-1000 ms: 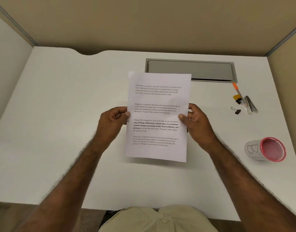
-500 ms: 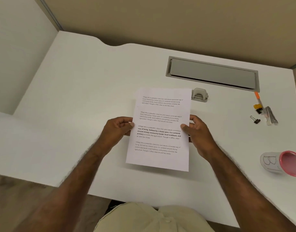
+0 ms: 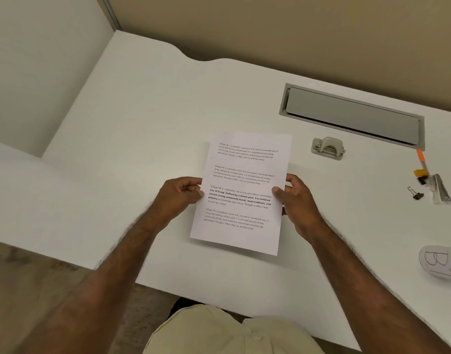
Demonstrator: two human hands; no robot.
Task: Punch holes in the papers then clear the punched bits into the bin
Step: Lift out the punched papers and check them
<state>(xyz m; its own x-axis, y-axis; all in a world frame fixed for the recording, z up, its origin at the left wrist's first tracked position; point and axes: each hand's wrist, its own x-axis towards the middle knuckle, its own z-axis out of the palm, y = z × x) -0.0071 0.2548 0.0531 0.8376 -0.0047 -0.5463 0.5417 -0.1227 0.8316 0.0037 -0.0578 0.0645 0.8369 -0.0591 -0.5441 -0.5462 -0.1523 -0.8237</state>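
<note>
I hold a printed white paper (image 3: 242,180) upright over the middle of the white desk (image 3: 142,139). My left hand (image 3: 179,196) pinches its left edge and my right hand (image 3: 297,200) pinches its right edge, thumbs on the front. A grey hole punch (image 3: 327,148) sits on the desk beyond the paper's upper right corner, untouched. A small white bin with a pink rim, marked with a letter B (image 3: 438,261), lies on its side at the right edge of view.
A grey cable hatch (image 3: 354,118) is set into the desk behind the punch. At the right lie an orange-tipped pen (image 3: 421,159), a black binder clip (image 3: 416,193), a yellow clip (image 3: 419,172) and a metal stapler (image 3: 442,190). Partition walls close the back and left.
The view has swung left and down, so the desk items slid right in the frame and the hole punch came into sight. The paper has dropped lower; both hands keep their hold.
</note>
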